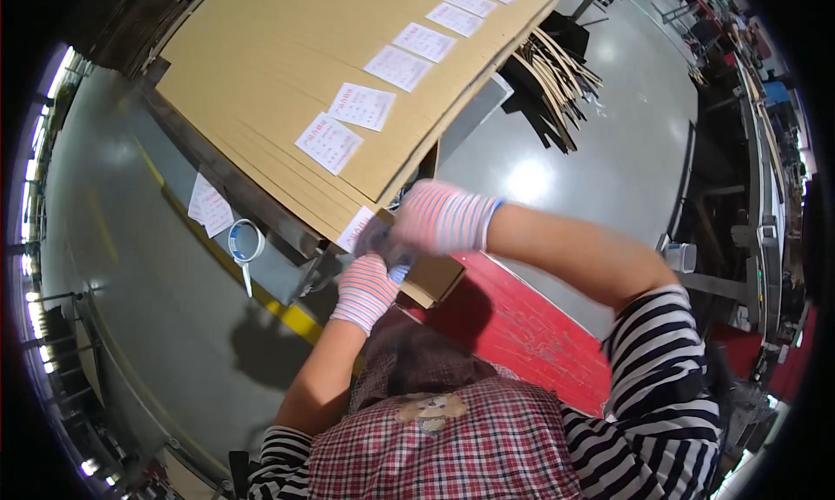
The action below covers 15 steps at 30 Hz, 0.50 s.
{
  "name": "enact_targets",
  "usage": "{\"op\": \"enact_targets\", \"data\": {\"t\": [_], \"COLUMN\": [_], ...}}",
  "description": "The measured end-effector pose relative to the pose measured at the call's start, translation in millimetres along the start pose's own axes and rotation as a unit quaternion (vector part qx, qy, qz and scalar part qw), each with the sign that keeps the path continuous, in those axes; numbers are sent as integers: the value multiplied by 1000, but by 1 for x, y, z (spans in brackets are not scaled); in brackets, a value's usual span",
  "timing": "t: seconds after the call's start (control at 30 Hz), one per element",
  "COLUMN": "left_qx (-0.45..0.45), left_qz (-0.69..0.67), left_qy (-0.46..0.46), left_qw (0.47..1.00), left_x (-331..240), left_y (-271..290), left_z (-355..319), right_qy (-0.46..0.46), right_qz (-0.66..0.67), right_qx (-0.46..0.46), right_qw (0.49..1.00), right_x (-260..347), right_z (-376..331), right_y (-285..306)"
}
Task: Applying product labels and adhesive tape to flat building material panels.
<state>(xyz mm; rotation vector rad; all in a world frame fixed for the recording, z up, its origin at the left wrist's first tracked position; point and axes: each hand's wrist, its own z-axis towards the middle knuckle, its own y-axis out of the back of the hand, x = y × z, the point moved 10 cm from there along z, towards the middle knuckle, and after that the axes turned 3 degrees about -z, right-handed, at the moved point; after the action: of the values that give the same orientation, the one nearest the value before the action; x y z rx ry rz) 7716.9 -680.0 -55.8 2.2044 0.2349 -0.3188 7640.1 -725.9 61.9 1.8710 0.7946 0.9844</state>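
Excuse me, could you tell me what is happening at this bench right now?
A person in striped gloves works at the near edge of a stack of flat cardboard sheets carrying a row of white labels. The left hand and right hand meet over a small item at the corner; what it is cannot be made out.

So there was a big stack of flat brown cardboard sheets with a row of white rectangular labels with red print stuck along its edge. Two more white slips lay loose on the grey table beside it.
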Motion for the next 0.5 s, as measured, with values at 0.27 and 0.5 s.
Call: {"op": "enact_targets", "data": {"t": [0.27,0.5], "left_qx": [-55,-87], "left_qz": [-169,-198], "left_qy": [-119,-196], "left_qw": [977,956], "left_x": [-5,-11], "left_y": [10,15], "left_z": [-7,-13], "right_qy": [-98,-327], "right_qz": [207,41], "right_qx": [26,49], "right_qw": [973,943], "right_x": [-78,-139], "right_z": [24,13], "right_y": [-91,-136]}}
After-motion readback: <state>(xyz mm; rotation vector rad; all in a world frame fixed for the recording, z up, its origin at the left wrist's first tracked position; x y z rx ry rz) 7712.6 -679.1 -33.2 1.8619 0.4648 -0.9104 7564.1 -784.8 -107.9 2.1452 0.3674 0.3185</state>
